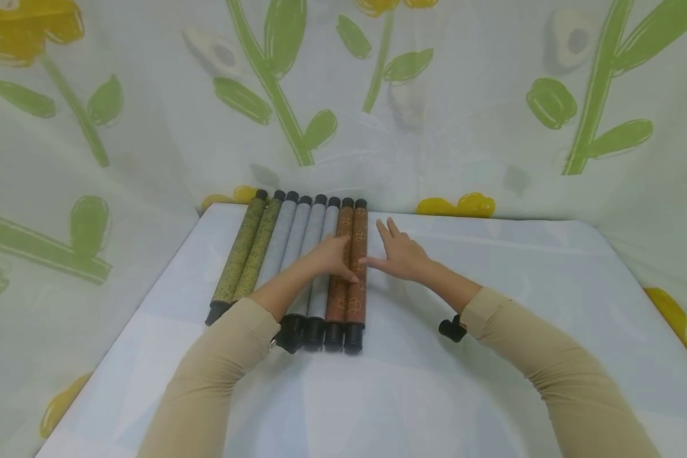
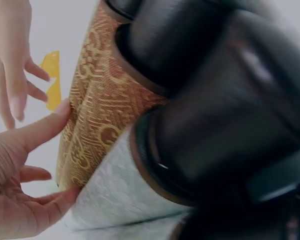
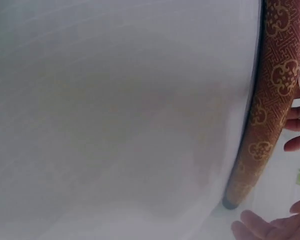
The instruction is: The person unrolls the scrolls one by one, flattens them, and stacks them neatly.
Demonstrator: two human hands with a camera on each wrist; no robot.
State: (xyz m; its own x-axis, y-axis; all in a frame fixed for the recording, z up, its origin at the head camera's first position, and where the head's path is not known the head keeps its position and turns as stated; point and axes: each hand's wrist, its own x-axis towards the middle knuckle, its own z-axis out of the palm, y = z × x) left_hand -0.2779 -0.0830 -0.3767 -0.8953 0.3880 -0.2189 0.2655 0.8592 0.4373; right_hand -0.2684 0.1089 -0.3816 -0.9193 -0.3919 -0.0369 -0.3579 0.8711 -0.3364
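Note:
A row of rolled scrolls with black end knobs lies on the table: two olive-yellow ones (image 1: 240, 254) at left, several grey ones (image 1: 319, 294), and two brown ones (image 1: 357, 305) with gold patterns at right. My left hand (image 1: 327, 256) reaches over the grey scrolls, thumb and fingers spread across the brown pair. In the left wrist view, its thumb and fingertips touch the brown cloth (image 2: 102, 107). My right hand (image 1: 403, 257) is just right of the outermost brown scroll (image 3: 270, 105), fingers extended and apart, holding nothing; its thumb tip comes right up to that scroll's edge.
The white table (image 1: 464, 394) stretches to the right and in front of the row. Behind it hangs a white curtain (image 1: 464, 140) with green leaves and yellow flowers. A black wrist camera (image 1: 452, 329) hangs under the right cuff.

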